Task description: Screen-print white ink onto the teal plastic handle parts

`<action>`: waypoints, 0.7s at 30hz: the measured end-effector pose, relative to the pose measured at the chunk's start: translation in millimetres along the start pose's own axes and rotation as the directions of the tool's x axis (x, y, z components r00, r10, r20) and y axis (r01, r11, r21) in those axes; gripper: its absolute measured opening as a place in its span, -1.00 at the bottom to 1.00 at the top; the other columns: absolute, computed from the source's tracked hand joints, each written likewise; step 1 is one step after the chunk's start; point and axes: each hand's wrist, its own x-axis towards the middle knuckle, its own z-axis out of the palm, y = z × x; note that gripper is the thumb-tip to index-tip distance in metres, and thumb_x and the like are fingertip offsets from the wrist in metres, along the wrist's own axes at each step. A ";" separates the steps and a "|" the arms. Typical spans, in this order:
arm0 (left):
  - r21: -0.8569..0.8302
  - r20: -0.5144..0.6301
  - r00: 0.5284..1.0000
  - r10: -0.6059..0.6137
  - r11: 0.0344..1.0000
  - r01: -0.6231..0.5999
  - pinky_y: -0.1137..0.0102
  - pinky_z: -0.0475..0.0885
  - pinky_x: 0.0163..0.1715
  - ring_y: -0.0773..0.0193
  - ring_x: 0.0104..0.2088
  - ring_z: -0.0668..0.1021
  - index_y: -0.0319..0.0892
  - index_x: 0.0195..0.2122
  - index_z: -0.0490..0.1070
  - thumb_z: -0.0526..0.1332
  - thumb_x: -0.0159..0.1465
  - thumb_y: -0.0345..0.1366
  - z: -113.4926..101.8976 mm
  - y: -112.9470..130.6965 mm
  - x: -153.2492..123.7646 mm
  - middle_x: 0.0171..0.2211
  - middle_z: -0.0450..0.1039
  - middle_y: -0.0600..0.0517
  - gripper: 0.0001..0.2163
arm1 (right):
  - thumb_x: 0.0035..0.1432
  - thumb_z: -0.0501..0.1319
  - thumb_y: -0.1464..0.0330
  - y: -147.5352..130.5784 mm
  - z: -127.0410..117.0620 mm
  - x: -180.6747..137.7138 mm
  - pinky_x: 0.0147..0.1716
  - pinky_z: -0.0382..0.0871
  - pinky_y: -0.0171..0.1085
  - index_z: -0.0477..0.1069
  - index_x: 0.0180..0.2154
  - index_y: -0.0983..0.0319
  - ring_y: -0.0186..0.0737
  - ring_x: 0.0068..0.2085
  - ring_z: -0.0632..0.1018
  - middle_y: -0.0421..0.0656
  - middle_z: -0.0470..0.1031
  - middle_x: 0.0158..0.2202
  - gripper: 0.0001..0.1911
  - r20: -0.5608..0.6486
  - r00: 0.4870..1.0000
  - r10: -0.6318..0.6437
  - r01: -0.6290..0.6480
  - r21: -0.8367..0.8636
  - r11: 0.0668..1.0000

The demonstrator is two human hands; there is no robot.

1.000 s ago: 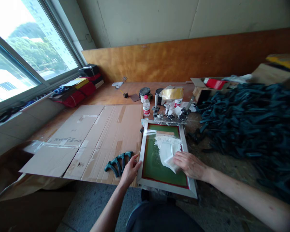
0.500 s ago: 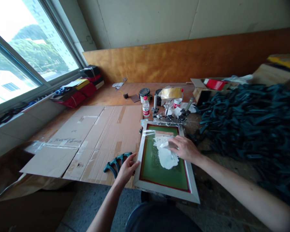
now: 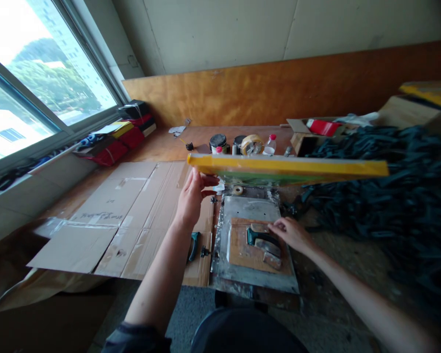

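My left hand [image 3: 193,196] holds up the near left corner of the screen-printing frame [image 3: 286,166], its fingers under the yellow-taped edge. The frame is tilted up and seen almost edge-on, so its mesh top is hidden. Beneath it lies a metal base plate [image 3: 257,206] with a wooden board [image 3: 238,245] on top. A dark teal curved plastic part [image 3: 255,237] sits on blocks on that board. My right hand [image 3: 288,233] is at the board's right side, fingers pinched together near the part; whether anything is between them is not clear.
Another teal part [image 3: 194,246] lies on the flattened cardboard [image 3: 143,215] at left. A large heap of teal parts [image 3: 371,196] fills the right side. Behind the frame stand a jar [image 3: 218,142], a tape roll [image 3: 252,145] and a bottle [image 3: 270,144].
The frame has swung up from lying flat, uncovering the base plate, board and teal part. My left hand rose with it; my right hand left the white ink and moved down to the board.
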 end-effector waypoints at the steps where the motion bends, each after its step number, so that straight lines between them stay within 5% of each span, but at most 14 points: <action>1: -0.012 -0.024 0.999 0.022 1.000 -0.023 0.44 0.46 -0.39 0.28 -0.31 0.56 -0.19 -0.25 0.40 0.06 0.25 0.13 5.1 1.4 4.2 -0.37 0.51 -0.01 -0.56 | 0.12 0.19 0.09 -3.5 15.2 -11.4 -0.34 0.36 -0.31 0.43 -0.46 0.21 -0.19 -0.36 0.51 -0.12 0.50 -0.42 -0.68 0.044 0.998 -0.051 0.052 -0.006 0.999; 3: -0.034 -0.122 0.991 0.057 0.998 -0.062 0.46 0.45 -0.41 0.31 -0.33 0.56 -0.16 -0.21 0.36 0.08 0.24 0.12 12.4 -6.7 -1.3 -0.38 0.51 0.02 -0.59 | 0.15 0.19 0.21 -13.3 36.3 -27.2 -0.27 0.33 -0.26 0.35 -0.44 0.20 -0.13 -0.28 0.51 -0.09 0.48 -0.38 -0.78 0.085 0.994 -0.068 0.071 -0.031 0.997; 5: -0.017 -0.147 0.988 -0.040 0.999 0.038 0.48 0.43 -0.46 0.32 -0.39 0.57 -0.17 -0.17 0.35 0.13 0.22 0.11 17.3 -30.6 -27.1 -0.39 0.52 0.02 -0.59 | 0.21 0.12 0.27 -28.8 43.8 -37.0 -0.33 0.30 -0.26 0.28 -0.43 0.18 -0.15 -0.34 0.49 -0.13 0.44 -0.43 -0.82 0.068 0.997 0.024 -0.022 -0.027 0.999; 7: 0.052 -0.023 0.943 -0.332 0.942 0.332 0.47 0.41 -0.54 0.26 -0.45 0.57 -0.22 -0.18 0.39 0.19 0.16 0.14 21.8 -65.7 -67.9 -0.41 0.55 -0.06 -0.52 | 0.27 0.05 0.27 -54.0 42.6 -46.4 -0.37 0.28 -0.26 0.25 -0.41 0.18 -0.18 -0.39 0.47 -0.16 0.41 -0.46 -0.80 -0.016 0.995 0.101 -0.100 0.030 0.994; 8: 0.103 0.096 0.847 -0.523 0.851 0.514 0.44 0.42 -0.53 0.17 -0.39 0.60 -0.25 -0.16 0.41 0.21 0.12 0.15 24.1 -84.3 -90.2 -0.34 0.57 -0.14 -0.48 | 0.29 0.03 0.26 -70.3 41.0 -51.8 -0.36 0.29 -0.26 0.25 -0.39 0.18 -0.18 -0.38 0.46 -0.15 0.41 -0.44 -0.79 -0.068 0.993 0.099 -0.094 0.066 0.993; 10: 0.058 0.129 0.733 -0.668 0.743 0.667 0.41 0.45 -0.47 0.08 -0.20 0.60 -0.22 -0.08 0.41 0.20 0.12 0.17 26.9 -116.1 -129.2 -0.17 0.55 -0.19 -0.45 | 0.32 0.00 0.27 -103.7 38.5 -62.8 -0.28 0.32 -0.23 0.27 -0.35 0.18 -0.17 -0.30 0.46 -0.13 0.42 -0.37 -0.79 -0.129 0.991 -0.016 0.033 0.127 0.991; 13: -0.119 0.008 0.720 -0.694 0.714 0.690 0.39 0.48 -0.40 0.08 -0.12 0.59 -0.19 -0.07 0.37 0.17 0.15 0.17 15.5 -139.5 -156.6 -0.09 0.53 -0.18 -0.46 | 0.34 -0.02 0.29 -121.0 33.3 -71.2 -0.15 0.33 -0.19 0.34 -0.31 0.17 -0.16 -0.20 0.48 -0.12 0.47 -0.29 -0.77 -0.052 0.962 -0.267 0.272 0.203 0.941; 15: -0.124 -0.135 0.737 -0.663 0.749 0.651 0.40 0.47 -0.43 0.13 -0.24 0.62 -0.21 -0.12 0.35 0.17 0.15 0.17 -12.3 -141.6 -155.8 -0.12 0.54 -0.18 -0.48 | 0.33 -0.02 0.24 -87.3 25.6 -65.7 -0.17 0.36 -0.19 0.39 -0.25 0.15 -0.14 -0.20 0.51 -0.11 0.50 -0.26 -0.74 -0.017 0.975 -0.223 0.221 0.209 0.953; 17: -0.018 -0.317 0.735 -0.600 0.779 0.627 0.40 0.46 -0.45 0.18 -0.33 0.63 -0.21 -0.16 0.32 0.11 0.17 0.19 -57.0 -140.2 -152.2 -0.13 0.55 -0.18 -0.48 | 0.29 -0.03 0.15 -17.8 17.7 -50.8 -0.32 0.39 -0.17 0.42 -0.16 0.16 -0.08 -0.33 0.55 -0.06 0.53 -0.28 -0.66 -0.021 0.999 0.050 -0.047 0.138 0.989; 19: 0.157 -0.516 0.686 -0.512 0.732 0.664 0.40 0.48 -0.43 0.22 -0.35 0.64 -0.20 -0.16 0.28 -0.04 0.25 0.20 -109.1 -141.0 -154.5 -0.13 0.55 -0.18 -0.49 | 0.23 -0.04 0.07 68.7 14.6 -31.9 -0.52 0.31 -0.11 0.47 -0.16 0.19 -0.04 -0.58 0.46 0.01 0.52 -0.44 -0.56 -0.014 0.935 0.354 -0.355 -0.020 0.935; 21: 0.292 -0.659 0.610 -0.439 0.598 0.747 0.39 0.49 -0.41 0.23 -0.34 0.65 -0.19 -0.15 0.26 -0.22 0.31 0.15 -155.3 -146.4 -162.2 -0.14 0.56 -0.19 -0.48 | 0.13 0.02 0.04 147.1 17.0 -18.2 -0.61 0.23 -0.07 0.51 -0.27 0.19 -0.11 -0.75 0.30 0.05 0.46 -0.58 -0.56 -0.016 0.856 0.516 -0.515 -0.105 0.851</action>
